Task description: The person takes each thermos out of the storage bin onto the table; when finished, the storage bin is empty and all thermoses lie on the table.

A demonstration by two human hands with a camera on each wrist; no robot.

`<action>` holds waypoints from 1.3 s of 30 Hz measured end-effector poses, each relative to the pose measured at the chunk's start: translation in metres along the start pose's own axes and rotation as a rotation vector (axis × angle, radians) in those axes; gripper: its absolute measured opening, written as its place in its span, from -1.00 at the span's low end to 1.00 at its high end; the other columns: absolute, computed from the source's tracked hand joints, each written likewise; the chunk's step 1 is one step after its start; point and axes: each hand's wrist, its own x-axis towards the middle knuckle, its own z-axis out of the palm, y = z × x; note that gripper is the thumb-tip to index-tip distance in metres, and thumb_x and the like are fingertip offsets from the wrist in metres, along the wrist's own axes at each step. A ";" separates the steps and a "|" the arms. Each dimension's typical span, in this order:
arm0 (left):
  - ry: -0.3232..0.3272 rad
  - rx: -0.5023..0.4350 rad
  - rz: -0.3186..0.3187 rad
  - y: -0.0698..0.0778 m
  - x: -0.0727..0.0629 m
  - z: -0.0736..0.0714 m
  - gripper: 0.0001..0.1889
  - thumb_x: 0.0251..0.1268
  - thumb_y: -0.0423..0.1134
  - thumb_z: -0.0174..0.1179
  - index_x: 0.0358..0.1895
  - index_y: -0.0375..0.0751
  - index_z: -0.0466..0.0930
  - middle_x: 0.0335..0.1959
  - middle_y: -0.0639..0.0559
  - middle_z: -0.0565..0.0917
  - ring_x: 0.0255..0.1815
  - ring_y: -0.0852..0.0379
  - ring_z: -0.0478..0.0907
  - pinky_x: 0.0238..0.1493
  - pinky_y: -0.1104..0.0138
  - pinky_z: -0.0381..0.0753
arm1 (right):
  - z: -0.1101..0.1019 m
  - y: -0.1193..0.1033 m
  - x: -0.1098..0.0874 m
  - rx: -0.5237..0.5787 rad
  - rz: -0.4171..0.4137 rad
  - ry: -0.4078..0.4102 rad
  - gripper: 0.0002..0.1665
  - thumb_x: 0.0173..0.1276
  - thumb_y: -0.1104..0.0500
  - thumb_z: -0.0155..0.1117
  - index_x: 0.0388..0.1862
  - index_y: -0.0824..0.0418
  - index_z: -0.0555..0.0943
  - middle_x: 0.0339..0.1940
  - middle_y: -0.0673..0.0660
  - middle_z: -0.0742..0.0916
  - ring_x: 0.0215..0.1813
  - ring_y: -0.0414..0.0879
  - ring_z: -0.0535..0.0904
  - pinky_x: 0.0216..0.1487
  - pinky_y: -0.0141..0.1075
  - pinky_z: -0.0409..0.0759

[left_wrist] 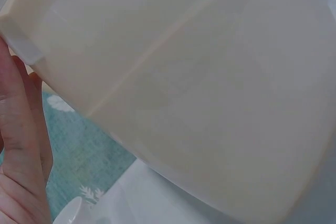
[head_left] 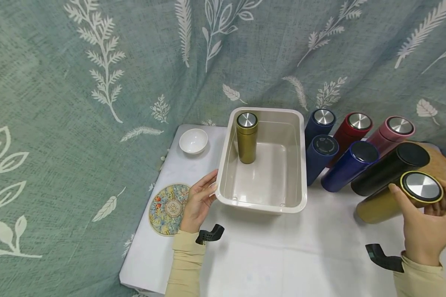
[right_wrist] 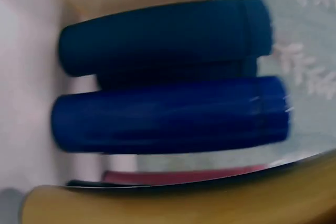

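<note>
My left hand (head_left: 198,202) holds the left rim of a beige plastic bin (head_left: 263,209) near its front corner. Inside the bin, by its back left corner, stands an olive-gold thermos (head_left: 247,144) with a silver-topped lid. At the right, my right hand (head_left: 429,227) grips a second gold thermos (head_left: 380,206) around its upper end, thumb on one side and fingers on the other. Whether its base touches the table cannot be told. Closest to it is a black thermos (head_left: 383,175). The bin's outer wall (left_wrist: 199,93) fills most of the left wrist view.
Right of the bin stand a dark blue thermos (head_left: 316,163), a shiny blue one (head_left: 343,171), a navy one (head_left: 316,126), a red one (head_left: 347,132) and a pink one (head_left: 384,138). A wooden board (head_left: 440,163) lies behind. Leftward are a white bowl (head_left: 193,141) and a patterned round mat (head_left: 167,210).
</note>
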 end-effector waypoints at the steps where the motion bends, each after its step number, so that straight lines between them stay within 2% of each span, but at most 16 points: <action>1: 0.002 -0.003 0.001 0.000 0.000 0.000 -0.42 0.40 -0.53 0.02 0.47 -0.52 0.19 0.12 0.07 0.67 0.04 0.23 0.68 -0.13 0.50 0.71 | 0.001 0.005 0.001 0.009 -0.005 0.005 -0.24 -0.07 0.55 0.52 0.19 0.24 0.60 -0.03 -0.04 0.72 -0.02 -0.25 0.62 0.01 -0.51 0.55; 3: 0.003 -0.009 0.000 -0.001 0.000 -0.001 -0.42 0.40 -0.53 0.03 0.47 -0.51 0.21 0.11 0.07 0.67 0.03 0.23 0.68 -0.14 0.50 0.70 | 0.002 0.015 0.002 0.002 -0.021 0.012 -0.26 -0.06 0.52 0.54 0.18 0.26 0.60 -0.05 -0.07 0.73 -0.05 -0.27 0.61 -0.05 -0.53 0.54; 6: -0.002 -0.010 0.001 -0.001 0.000 -0.002 -0.42 0.41 -0.52 0.04 0.47 -0.50 0.22 0.12 0.07 0.68 0.03 0.23 0.68 -0.15 0.51 0.70 | 0.002 0.026 0.003 0.012 -0.004 0.044 -0.28 -0.06 0.50 0.55 0.16 0.26 0.61 -0.07 -0.06 0.73 -0.09 -0.29 0.61 -0.13 -0.55 0.51; 9: -0.010 -0.004 0.000 -0.001 0.001 -0.002 -0.42 0.42 -0.51 0.05 0.48 -0.50 0.19 0.14 0.08 0.67 0.03 0.25 0.68 -0.15 0.53 0.69 | 0.003 0.031 0.004 0.016 0.014 0.074 -0.29 -0.03 0.47 0.55 0.18 0.24 0.59 -0.04 -0.05 0.72 -0.06 -0.28 0.62 -0.10 -0.53 0.51; 17: -0.005 -0.004 -0.001 0.001 0.000 0.000 -0.41 0.42 -0.53 0.02 0.48 -0.55 0.16 0.13 0.08 0.67 0.02 0.27 0.68 -0.16 0.54 0.69 | 0.004 0.033 0.005 0.057 0.021 0.116 -0.33 -0.01 0.44 0.56 0.16 0.28 0.60 -0.07 -0.02 0.75 -0.08 -0.26 0.63 -0.13 -0.51 0.49; 20: -0.012 -0.012 0.001 0.001 0.000 0.000 -0.41 0.42 -0.53 0.02 0.48 -0.55 0.15 0.13 0.08 0.68 0.03 0.27 0.68 -0.15 0.54 0.69 | 0.005 0.032 0.006 0.099 0.028 0.125 -0.35 -0.02 0.45 0.56 0.13 0.29 0.61 -0.08 0.03 0.76 -0.11 -0.24 0.64 -0.14 -0.51 0.51; 24: -0.014 -0.013 0.002 0.000 0.000 -0.001 -0.41 0.42 -0.54 0.00 0.48 -0.55 0.14 0.13 0.09 0.67 0.02 0.26 0.68 -0.16 0.54 0.69 | 0.007 0.032 0.004 0.207 0.044 0.134 -0.33 -0.06 0.51 0.55 0.11 0.33 0.60 -0.09 0.10 0.76 -0.17 -0.21 0.63 -0.17 -0.51 0.52; 27: -0.018 -0.009 -0.001 0.000 0.000 -0.002 -0.42 0.42 -0.55 -0.02 0.49 -0.54 0.15 0.14 0.09 0.67 0.02 0.25 0.68 -0.17 0.54 0.69 | 0.009 0.029 0.002 0.249 0.067 0.148 -0.31 -0.06 0.52 0.54 0.13 0.32 0.59 -0.09 0.13 0.75 -0.19 -0.19 0.61 -0.18 -0.51 0.51; 28: -0.018 -0.008 -0.002 0.000 0.000 -0.001 -0.42 0.42 -0.55 -0.03 0.49 -0.54 0.15 0.13 0.09 0.67 0.02 0.25 0.68 -0.18 0.54 0.69 | 0.009 0.028 0.001 0.232 0.076 0.152 -0.30 -0.04 0.51 0.53 0.15 0.30 0.58 -0.07 0.12 0.74 -0.17 -0.20 0.60 -0.17 -0.51 0.51; 31: -0.023 -0.006 -0.004 -0.001 0.001 -0.003 -0.42 0.43 -0.53 0.00 0.49 -0.52 0.16 0.14 0.10 0.67 0.03 0.23 0.68 -0.17 0.52 0.70 | 0.010 0.023 0.000 0.195 0.091 0.148 -0.25 0.00 0.51 0.51 0.22 0.25 0.53 0.02 0.11 0.70 -0.04 -0.17 0.59 -0.07 -0.48 0.51; 33: -0.021 -0.009 -0.004 -0.001 0.001 -0.002 -0.42 0.42 -0.52 0.02 0.48 -0.53 0.16 0.13 0.09 0.67 0.03 0.23 0.68 -0.16 0.52 0.70 | 0.011 0.019 0.001 0.175 0.105 0.141 -0.22 0.01 0.52 0.49 0.25 0.24 0.49 0.11 0.11 0.65 0.12 -0.14 0.56 0.10 -0.48 0.50; 37: -0.015 -0.013 -0.002 0.000 0.001 -0.002 -0.42 0.43 -0.54 0.00 0.48 -0.53 0.16 0.12 0.10 0.68 0.04 0.24 0.68 -0.15 0.51 0.70 | 0.010 0.009 0.003 0.044 0.082 0.095 -0.17 0.10 0.44 0.48 0.35 0.22 0.37 0.30 0.08 0.50 0.41 -0.11 0.38 0.49 -0.48 0.27; 39: -0.013 -0.016 0.000 0.000 0.000 -0.002 -0.42 0.42 -0.55 -0.02 0.48 -0.54 0.15 0.12 0.09 0.68 0.04 0.24 0.68 -0.15 0.52 0.70 | 0.010 0.004 0.002 -0.023 0.049 0.077 -0.17 0.15 0.40 0.46 0.39 0.21 0.34 0.35 0.05 0.47 0.48 -0.12 0.31 0.57 -0.47 0.15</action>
